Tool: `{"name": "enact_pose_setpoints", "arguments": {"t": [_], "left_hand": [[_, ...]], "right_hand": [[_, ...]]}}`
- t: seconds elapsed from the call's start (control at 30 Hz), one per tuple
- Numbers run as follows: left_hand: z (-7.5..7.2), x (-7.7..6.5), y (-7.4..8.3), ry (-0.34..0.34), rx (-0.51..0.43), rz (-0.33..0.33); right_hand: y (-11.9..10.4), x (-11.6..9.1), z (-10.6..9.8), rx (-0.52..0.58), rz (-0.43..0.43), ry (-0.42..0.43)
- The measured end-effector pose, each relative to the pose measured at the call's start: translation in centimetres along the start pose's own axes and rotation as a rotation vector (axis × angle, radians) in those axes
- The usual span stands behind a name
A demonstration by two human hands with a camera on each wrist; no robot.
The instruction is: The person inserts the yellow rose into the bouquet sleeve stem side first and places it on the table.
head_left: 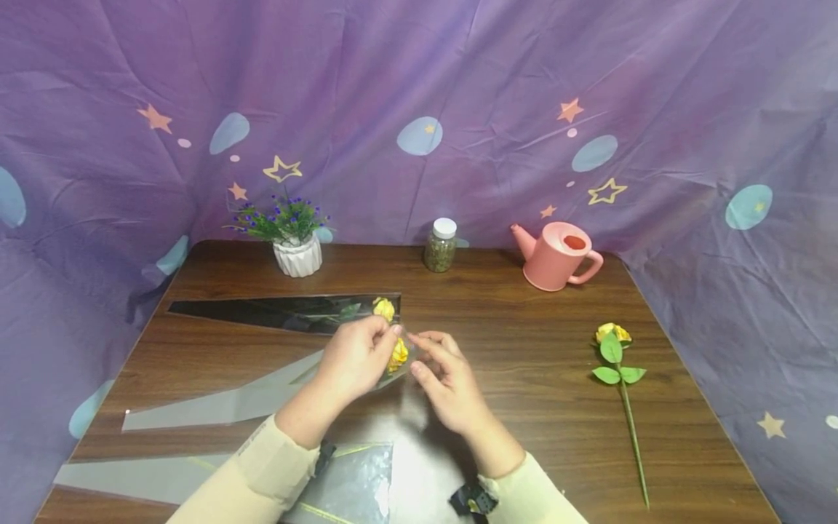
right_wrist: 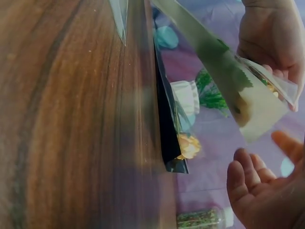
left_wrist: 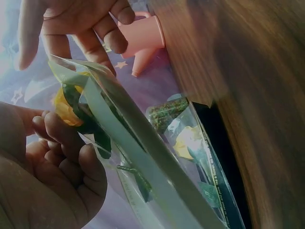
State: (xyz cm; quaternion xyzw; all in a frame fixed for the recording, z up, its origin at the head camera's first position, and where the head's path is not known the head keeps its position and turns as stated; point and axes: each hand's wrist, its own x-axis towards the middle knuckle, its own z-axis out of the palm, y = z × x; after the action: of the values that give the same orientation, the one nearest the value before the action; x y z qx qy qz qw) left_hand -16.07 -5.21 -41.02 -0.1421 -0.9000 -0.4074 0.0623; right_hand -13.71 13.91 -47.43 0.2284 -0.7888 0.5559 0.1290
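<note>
My left hand [head_left: 356,356] pinches the edge of a clear-fronted, pale-backed flower sleeve [head_left: 229,397] near its wide mouth. Inside that sleeve lies a yellow rose [head_left: 398,355], its green leaves and stem showing through the film in the left wrist view. My right hand [head_left: 452,378] is by the sleeve's mouth, fingers spread and loosely bent, holding nothing. In the right wrist view the sleeve [right_wrist: 228,86] is lifted off the table at its wide end. Behind it, a black-backed sleeve [head_left: 242,309] lies flat with another yellow rose [head_left: 382,308] in it.
Another pale sleeve [head_left: 144,473] lies at the front left, partly under my left forearm. A loose yellow rose [head_left: 628,415] lies on the right. Along the back stand a potted plant [head_left: 297,256], a white-capped jar [head_left: 440,251] and a pink watering can [head_left: 553,258].
</note>
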Motion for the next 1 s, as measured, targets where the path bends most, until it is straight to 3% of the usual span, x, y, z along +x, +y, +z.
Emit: {"name": "enact_pose_setpoints", "arguments": {"t": [0.13, 0.23, 0.33, 0.6, 0.83, 1.0], "left_hand": [[0.1, -0.2, -0.2, -0.029, 0.041, 0.002], [0.2, -0.2, -0.4, -0.063, 0.09, 0.001], [0.6, -0.2, -0.8, -0.104, 0.127, -0.002], [2.0, -0.4, -2.1, -0.232, 0.185, -0.046], [0.4, -0.7, -3.1, -0.193, 0.267, -0.096], [-0.4, -1.3, -3.9, -0.296, 0.36, -0.132]], "right_hand": [[0.1, 0.2, 0.0, 0.05, 0.152, 0.009], [0.4, 0.2, 0.1, 0.117, 0.282, -0.078], [0.9, 0.1, 0.4, 0.13, 0.36, -0.16], [1.3, -0.1, 0.8, 0.068, 0.391, -0.267], [1.3, -0.3, 0.9, -0.018, 0.403, -0.296], [1.4, -0.5, 1.0, -0.061, 0.363, -0.338]]}}
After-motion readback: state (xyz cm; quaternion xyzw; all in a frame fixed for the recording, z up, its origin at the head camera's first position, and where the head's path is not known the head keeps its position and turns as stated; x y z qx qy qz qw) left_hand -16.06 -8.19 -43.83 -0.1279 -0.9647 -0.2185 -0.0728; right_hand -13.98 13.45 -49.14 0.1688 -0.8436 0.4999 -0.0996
